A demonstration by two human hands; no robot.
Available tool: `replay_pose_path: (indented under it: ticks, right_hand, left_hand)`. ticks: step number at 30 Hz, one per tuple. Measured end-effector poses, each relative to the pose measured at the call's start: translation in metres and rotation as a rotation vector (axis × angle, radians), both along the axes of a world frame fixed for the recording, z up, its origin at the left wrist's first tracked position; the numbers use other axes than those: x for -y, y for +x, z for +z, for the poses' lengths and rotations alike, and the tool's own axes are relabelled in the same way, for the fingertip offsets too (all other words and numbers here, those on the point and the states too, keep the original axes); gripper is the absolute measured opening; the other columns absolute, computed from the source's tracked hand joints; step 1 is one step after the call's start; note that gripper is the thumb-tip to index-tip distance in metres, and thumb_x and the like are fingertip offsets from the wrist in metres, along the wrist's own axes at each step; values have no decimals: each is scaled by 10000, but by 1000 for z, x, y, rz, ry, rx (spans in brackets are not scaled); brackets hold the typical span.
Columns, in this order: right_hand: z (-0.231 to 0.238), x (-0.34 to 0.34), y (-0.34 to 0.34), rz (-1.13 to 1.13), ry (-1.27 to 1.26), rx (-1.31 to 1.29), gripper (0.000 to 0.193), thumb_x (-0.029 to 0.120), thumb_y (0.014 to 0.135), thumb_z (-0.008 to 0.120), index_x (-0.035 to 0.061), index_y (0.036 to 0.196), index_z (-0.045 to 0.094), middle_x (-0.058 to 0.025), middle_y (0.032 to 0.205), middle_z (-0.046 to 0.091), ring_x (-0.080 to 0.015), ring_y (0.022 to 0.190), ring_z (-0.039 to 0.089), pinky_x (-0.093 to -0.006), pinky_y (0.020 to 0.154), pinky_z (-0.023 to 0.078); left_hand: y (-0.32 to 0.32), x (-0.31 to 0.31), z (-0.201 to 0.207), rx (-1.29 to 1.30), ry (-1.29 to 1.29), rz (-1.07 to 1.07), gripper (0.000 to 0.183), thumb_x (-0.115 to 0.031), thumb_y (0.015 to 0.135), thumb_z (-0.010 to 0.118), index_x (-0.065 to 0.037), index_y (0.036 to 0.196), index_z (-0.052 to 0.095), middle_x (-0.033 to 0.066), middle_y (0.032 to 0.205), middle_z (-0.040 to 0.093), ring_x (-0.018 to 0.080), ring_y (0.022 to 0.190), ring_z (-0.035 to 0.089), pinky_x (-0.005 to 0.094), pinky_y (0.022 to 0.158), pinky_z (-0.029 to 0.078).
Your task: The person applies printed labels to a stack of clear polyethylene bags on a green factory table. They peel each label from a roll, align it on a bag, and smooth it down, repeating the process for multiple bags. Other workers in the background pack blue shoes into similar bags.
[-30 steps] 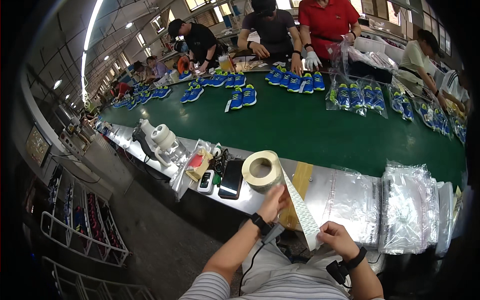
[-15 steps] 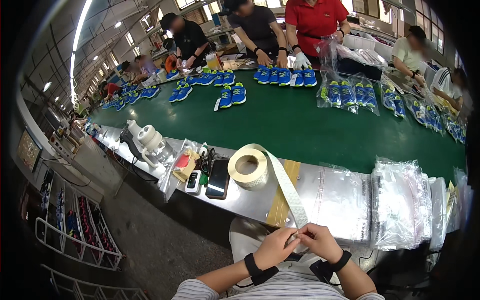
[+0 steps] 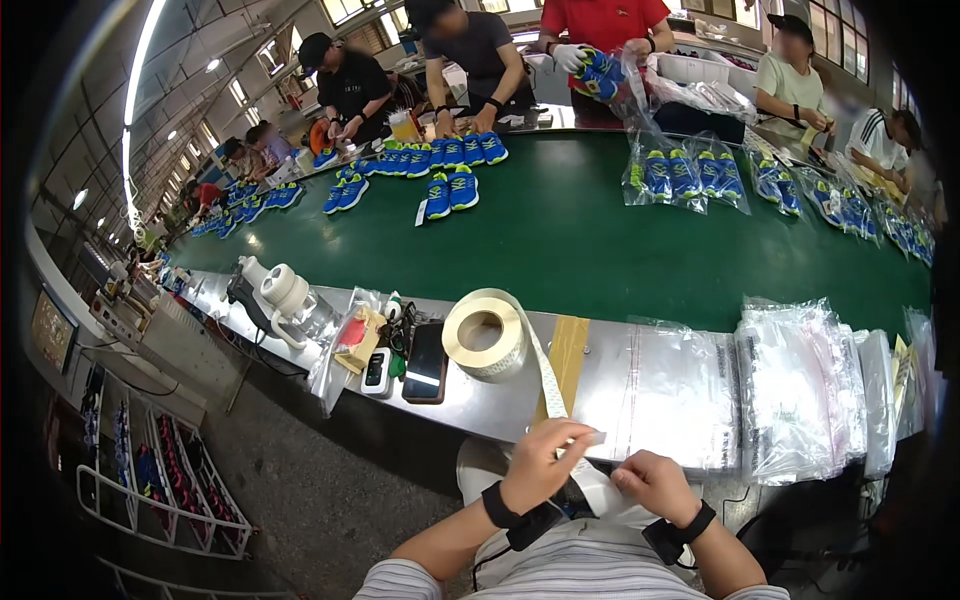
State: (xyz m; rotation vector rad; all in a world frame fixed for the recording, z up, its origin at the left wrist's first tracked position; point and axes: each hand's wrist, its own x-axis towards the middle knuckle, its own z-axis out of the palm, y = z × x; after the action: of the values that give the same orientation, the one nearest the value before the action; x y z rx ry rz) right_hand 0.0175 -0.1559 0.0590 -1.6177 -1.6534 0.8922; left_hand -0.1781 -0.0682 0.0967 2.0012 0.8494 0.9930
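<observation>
A roll of white labels stands on the metal table edge, and its paper strip runs down towards my lap. My left hand is raised over the strip, thumb and fingers pinched on a small pale label that sticks out at the fingertips. My right hand is apart from it to the right, fingers curled at the lower end of the strip. What its fingertips grip is partly hidden.
A stack of clear plastic bags lies to the right. Left of the roll are a phone, a small white device and a water bottle. Beyond, blue shoes sit on the green belt, with several co-workers opposite.
My hands have come apart; the left has moved up and left with a small label. Across the belt, the person in red has lifted a pair of shoes to a clear bag.
</observation>
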Motion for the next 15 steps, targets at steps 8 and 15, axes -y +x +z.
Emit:
replay_pose_path:
  ticks: [8, 15]
  right_hand:
    - [-43, -33, 17, -544, 364, 542, 387, 252, 649, 762, 30, 846, 514, -161, 1030, 499, -347, 998, 442, -451, 864, 344]
    - [-54, -37, 30, -578, 414, 611, 160, 104, 745, 648, 31, 817, 525, -121, 915, 528, -316, 916, 480, -412, 789, 384]
  left_hand:
    - [36, 20, -62, -665, 378, -308, 650, -493, 848, 535, -18, 1284, 451, 151, 1382, 399, 281, 1315, 321, 482, 1019, 300]
    - [36, 20, -62, -667, 314, -311, 634, -448, 837, 574, -30, 1298, 451, 114, 1415, 378, 274, 1316, 329, 513, 1035, 267]
